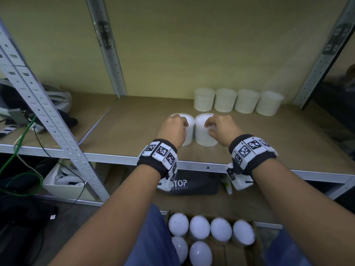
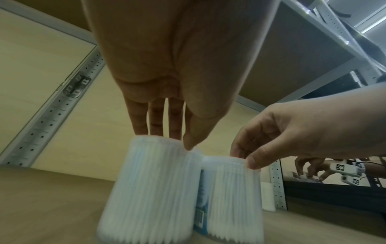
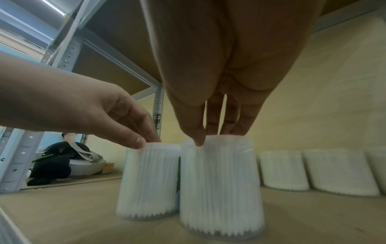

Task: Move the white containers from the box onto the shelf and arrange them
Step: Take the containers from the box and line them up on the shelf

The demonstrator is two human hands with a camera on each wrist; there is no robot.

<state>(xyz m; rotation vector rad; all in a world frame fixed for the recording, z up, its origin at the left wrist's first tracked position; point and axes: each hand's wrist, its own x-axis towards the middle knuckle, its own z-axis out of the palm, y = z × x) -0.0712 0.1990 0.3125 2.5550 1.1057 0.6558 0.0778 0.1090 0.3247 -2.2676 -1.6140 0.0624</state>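
Note:
Two white containers stand side by side on the shelf board (image 1: pixel 134 121), near its front edge. My left hand (image 1: pixel 180 121) pinches the top rim of the left container (image 1: pixel 189 131), thumb in front and fingers behind, as the left wrist view shows (image 2: pixel 150 189). My right hand (image 1: pixel 210 127) pinches the top of the right container (image 1: pixel 201 135) the same way, seen close in the right wrist view (image 3: pixel 219 189). Both containers rest upright on the board and touch each other. Several more white containers (image 1: pixel 199 227) sit in the cardboard box (image 1: pixel 256 244) below me.
Several white containers (image 1: pixel 236 101) form a row against the back wall on the right. Grey perforated uprights (image 1: pixel 107 47) frame the bay. A dark bag (image 1: pixel 192 185) lies on the lower shelf. Cables and dark gear (image 1: pixel 23 112) fill the left bay.

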